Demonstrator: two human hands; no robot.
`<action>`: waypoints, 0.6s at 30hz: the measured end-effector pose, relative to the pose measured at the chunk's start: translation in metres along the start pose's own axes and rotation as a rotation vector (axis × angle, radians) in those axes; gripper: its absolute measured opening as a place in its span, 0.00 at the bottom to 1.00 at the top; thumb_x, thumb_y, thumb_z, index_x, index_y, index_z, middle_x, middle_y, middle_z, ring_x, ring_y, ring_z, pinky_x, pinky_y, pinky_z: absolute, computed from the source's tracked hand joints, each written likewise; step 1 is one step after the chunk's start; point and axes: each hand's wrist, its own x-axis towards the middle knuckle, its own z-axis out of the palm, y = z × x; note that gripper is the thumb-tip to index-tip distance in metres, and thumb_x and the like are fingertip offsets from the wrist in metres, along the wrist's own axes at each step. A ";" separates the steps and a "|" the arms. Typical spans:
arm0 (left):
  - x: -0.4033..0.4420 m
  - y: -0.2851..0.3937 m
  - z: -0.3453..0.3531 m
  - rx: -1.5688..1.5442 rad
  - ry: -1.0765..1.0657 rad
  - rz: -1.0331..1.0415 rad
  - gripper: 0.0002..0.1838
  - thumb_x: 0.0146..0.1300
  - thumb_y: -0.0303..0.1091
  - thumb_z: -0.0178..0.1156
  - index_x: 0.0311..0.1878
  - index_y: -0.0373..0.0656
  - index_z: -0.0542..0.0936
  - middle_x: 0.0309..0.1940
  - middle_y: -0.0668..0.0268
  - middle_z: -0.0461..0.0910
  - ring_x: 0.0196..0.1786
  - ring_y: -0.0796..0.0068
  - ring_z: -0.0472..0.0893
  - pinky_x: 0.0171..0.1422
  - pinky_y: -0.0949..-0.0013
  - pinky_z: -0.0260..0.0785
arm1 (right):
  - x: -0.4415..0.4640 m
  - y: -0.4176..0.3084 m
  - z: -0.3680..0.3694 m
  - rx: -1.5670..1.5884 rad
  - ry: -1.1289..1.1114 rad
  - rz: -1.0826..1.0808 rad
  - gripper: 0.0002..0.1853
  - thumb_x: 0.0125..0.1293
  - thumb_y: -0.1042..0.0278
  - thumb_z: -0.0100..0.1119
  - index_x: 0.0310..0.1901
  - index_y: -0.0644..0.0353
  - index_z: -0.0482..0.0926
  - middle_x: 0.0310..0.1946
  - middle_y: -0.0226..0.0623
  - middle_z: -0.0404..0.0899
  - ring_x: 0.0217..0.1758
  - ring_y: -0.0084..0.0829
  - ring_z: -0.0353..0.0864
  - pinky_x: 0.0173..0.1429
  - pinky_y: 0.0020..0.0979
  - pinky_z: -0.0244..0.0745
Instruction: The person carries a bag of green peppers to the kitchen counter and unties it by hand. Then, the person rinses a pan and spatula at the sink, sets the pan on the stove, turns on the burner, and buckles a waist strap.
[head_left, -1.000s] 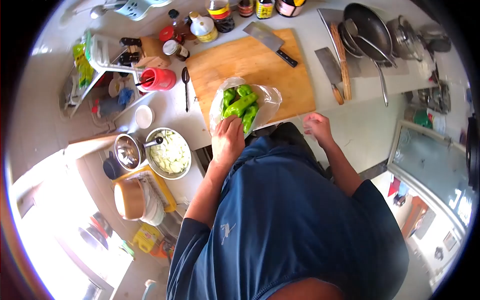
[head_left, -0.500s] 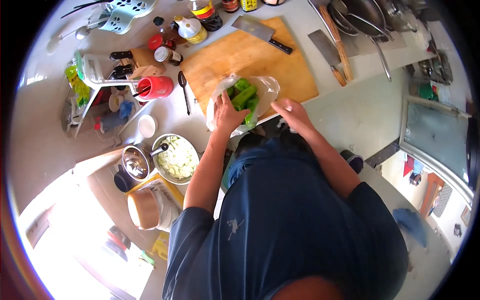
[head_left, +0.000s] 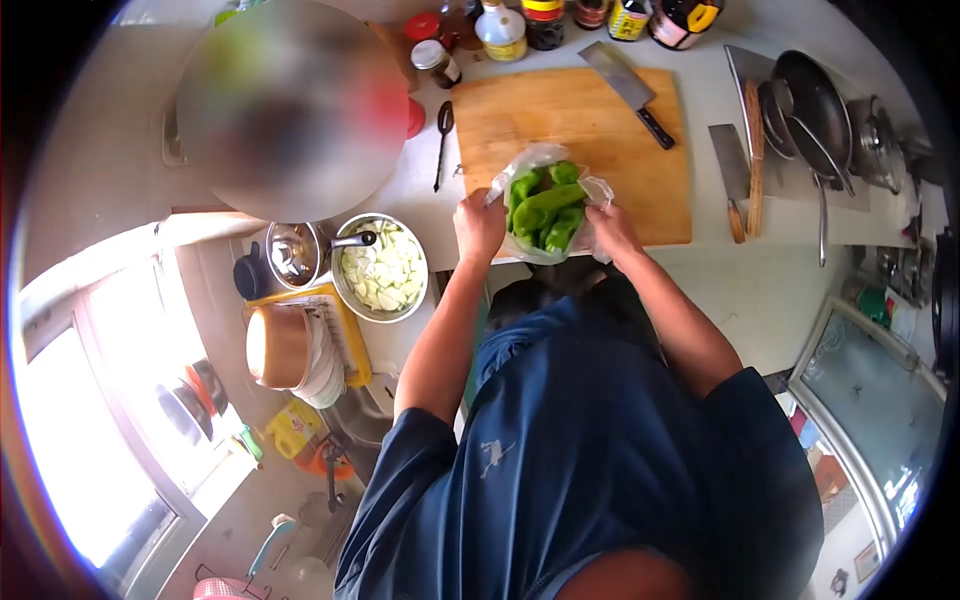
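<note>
A clear plastic bag point(head_left: 538, 154) with several green peppers point(head_left: 548, 206) in it is at the front edge of the wooden cutting board point(head_left: 520, 105). My left hand point(head_left: 480, 226) pinches the bag's left rim, and my right hand point(head_left: 612, 232) grips its right rim. Between them the mouth is spread wide, so the peppers show from above. Farther back on the board lies a cleaver point(head_left: 618, 78), its black handle pointing toward the front right.
Left of me stands a metal bowl point(head_left: 421, 290) of pale green slices, beside a saucepan point(head_left: 293, 256). A black utensil point(head_left: 442, 140) lies left of the board. Rightward are a wooden-handled cleaver point(head_left: 731, 165), a stick bundle point(head_left: 755, 165) and a frying pan point(head_left: 815, 90). Bottles line the back.
My left hand has come out from among the peppers to the bag's left rim. My right hand, apart from the bag before, now holds its right rim. The view has shifted left.
</note>
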 end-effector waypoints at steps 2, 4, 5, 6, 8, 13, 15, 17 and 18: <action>-0.002 -0.004 -0.009 -0.116 -0.001 -0.037 0.16 0.65 0.39 0.64 0.47 0.37 0.87 0.31 0.49 0.87 0.39 0.52 0.89 0.49 0.56 0.79 | -0.014 -0.035 0.003 0.009 -0.024 0.082 0.21 0.74 0.54 0.55 0.54 0.62 0.85 0.37 0.48 0.88 0.44 0.42 0.88 0.52 0.42 0.79; -0.003 0.003 -0.028 -0.181 0.165 0.038 0.13 0.67 0.35 0.59 0.48 0.39 0.87 0.36 0.40 0.84 0.44 0.36 0.85 0.50 0.45 0.76 | -0.006 -0.042 0.013 -0.033 -0.029 0.140 0.21 0.76 0.56 0.56 0.56 0.65 0.84 0.42 0.46 0.89 0.48 0.39 0.88 0.53 0.40 0.79; -0.002 0.001 -0.035 -0.187 0.196 0.024 0.13 0.67 0.32 0.58 0.49 0.40 0.87 0.36 0.40 0.84 0.43 0.39 0.86 0.50 0.48 0.77 | 0.000 -0.032 0.027 0.086 0.032 0.045 0.20 0.76 0.56 0.58 0.53 0.69 0.84 0.42 0.43 0.90 0.48 0.38 0.89 0.55 0.40 0.79; -0.004 0.006 -0.048 -0.219 0.225 0.014 0.13 0.67 0.30 0.59 0.50 0.40 0.86 0.36 0.41 0.85 0.43 0.42 0.87 0.51 0.51 0.77 | 0.007 -0.030 0.042 0.118 0.013 -0.017 0.20 0.76 0.57 0.58 0.53 0.69 0.84 0.41 0.42 0.89 0.46 0.37 0.89 0.51 0.40 0.80; 0.000 0.003 -0.065 -0.287 0.309 0.002 0.14 0.65 0.26 0.60 0.53 0.38 0.85 0.36 0.46 0.88 0.41 0.49 0.89 0.52 0.59 0.79 | 0.005 -0.059 0.067 0.247 -0.114 -0.009 0.19 0.77 0.57 0.58 0.54 0.67 0.82 0.38 0.39 0.87 0.39 0.33 0.89 0.40 0.36 0.82; 0.010 0.013 -0.102 0.057 0.625 0.365 0.29 0.67 0.34 0.68 0.69 0.36 0.74 0.62 0.46 0.79 0.59 0.47 0.81 0.64 0.53 0.74 | -0.010 -0.136 0.092 0.249 -0.260 -0.114 0.23 0.74 0.56 0.65 0.61 0.65 0.79 0.42 0.36 0.87 0.31 0.25 0.84 0.34 0.29 0.79; 0.001 -0.001 -0.086 -0.058 0.404 0.386 0.25 0.66 0.31 0.69 0.65 0.36 0.78 0.58 0.49 0.82 0.56 0.53 0.82 0.62 0.56 0.75 | -0.001 -0.106 0.080 0.178 -0.171 -0.128 0.22 0.73 0.58 0.65 0.61 0.65 0.79 0.45 0.37 0.87 0.35 0.26 0.84 0.38 0.30 0.80; -0.022 0.005 -0.060 -0.297 0.133 0.277 0.17 0.64 0.25 0.68 0.55 0.37 0.82 0.49 0.51 0.84 0.50 0.52 0.84 0.55 0.56 0.78 | -0.006 -0.079 0.047 0.184 -0.033 -0.029 0.22 0.70 0.63 0.63 0.62 0.65 0.79 0.50 0.40 0.86 0.43 0.29 0.84 0.47 0.32 0.81; -0.032 0.002 -0.045 -0.229 -0.031 0.246 0.13 0.64 0.26 0.67 0.51 0.38 0.84 0.44 0.52 0.85 0.42 0.59 0.86 0.46 0.61 0.79 | -0.015 -0.068 0.027 0.268 0.036 0.074 0.22 0.68 0.67 0.62 0.62 0.64 0.78 0.50 0.41 0.85 0.47 0.31 0.84 0.51 0.33 0.81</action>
